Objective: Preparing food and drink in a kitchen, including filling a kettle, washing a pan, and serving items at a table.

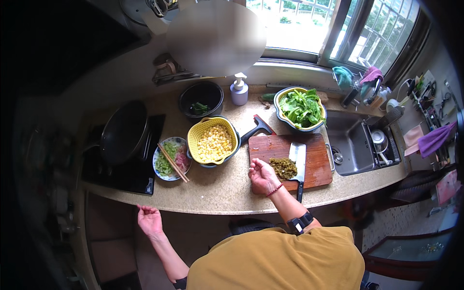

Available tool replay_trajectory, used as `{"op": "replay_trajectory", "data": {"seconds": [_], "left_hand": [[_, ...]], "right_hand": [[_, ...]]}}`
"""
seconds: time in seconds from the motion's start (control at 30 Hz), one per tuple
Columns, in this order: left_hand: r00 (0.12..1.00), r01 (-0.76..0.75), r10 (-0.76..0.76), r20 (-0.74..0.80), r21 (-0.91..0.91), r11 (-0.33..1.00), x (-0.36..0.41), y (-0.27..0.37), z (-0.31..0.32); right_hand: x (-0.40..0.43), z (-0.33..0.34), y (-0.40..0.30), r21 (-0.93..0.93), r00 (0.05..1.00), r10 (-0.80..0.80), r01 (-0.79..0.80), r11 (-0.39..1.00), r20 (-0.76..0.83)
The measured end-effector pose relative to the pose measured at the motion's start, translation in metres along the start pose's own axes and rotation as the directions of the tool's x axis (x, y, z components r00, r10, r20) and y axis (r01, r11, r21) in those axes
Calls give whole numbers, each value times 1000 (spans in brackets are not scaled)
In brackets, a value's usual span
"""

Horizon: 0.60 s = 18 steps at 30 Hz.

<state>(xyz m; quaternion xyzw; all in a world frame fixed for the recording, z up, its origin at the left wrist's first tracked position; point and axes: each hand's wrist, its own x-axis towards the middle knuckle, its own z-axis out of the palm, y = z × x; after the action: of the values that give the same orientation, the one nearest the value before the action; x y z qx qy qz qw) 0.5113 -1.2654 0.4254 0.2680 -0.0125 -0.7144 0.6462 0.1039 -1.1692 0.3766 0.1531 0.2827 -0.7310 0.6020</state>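
My left hand (pixel 149 219) hangs palm up off the counter's front edge, below the cooktop, fingers loosely curled and nothing visible in it. Palm up too, my right hand (pixel 262 175) hovers over the left side of a wooden cutting board (pixel 317 159), fingers half bent and empty. Just right of it lies a heap of chopped dark-green pickled vegetable (pixel 283 168). A cleaver-like kitchen knife (pixel 298 156) rests flat beside the heap, its black handle past the board's front edge. Left of the board, a yellow colander (pixel 192 141) holds corn kernels (pixel 215 143).
A patterned plate (pixel 163 177) holds chopped greens and pink meat, with chopsticks (pixel 173 162) across it. A wok (pixel 123 134) sits on the cooktop (pixel 143 185). Behind are a black bowl (pixel 185 108), squeegee (pixel 259 127), pump bottle (pixel 239 95) and leafy greens (pixel 302 108). The sink (pixel 349 145) is right.
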Motion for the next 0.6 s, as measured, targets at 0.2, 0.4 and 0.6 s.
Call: {"op": "replay_trajectory", "data": {"seconds": [0.2, 0.4, 0.6], "left_hand": [[995, 48, -52, -85, -58, 997, 40, 8, -2], [990, 134, -136, -27, -56, 989, 84, 15, 10], [978, 198, -192, 81, -72, 978, 109, 33, 35]], "right_hand": [[-4, 14, 13, 12, 998, -32, 33, 999, -49], [-17, 18, 20, 12, 983, -143, 146, 989, -117], [-31, 21, 35, 7, 978, -199, 200, 980, -64]]}}
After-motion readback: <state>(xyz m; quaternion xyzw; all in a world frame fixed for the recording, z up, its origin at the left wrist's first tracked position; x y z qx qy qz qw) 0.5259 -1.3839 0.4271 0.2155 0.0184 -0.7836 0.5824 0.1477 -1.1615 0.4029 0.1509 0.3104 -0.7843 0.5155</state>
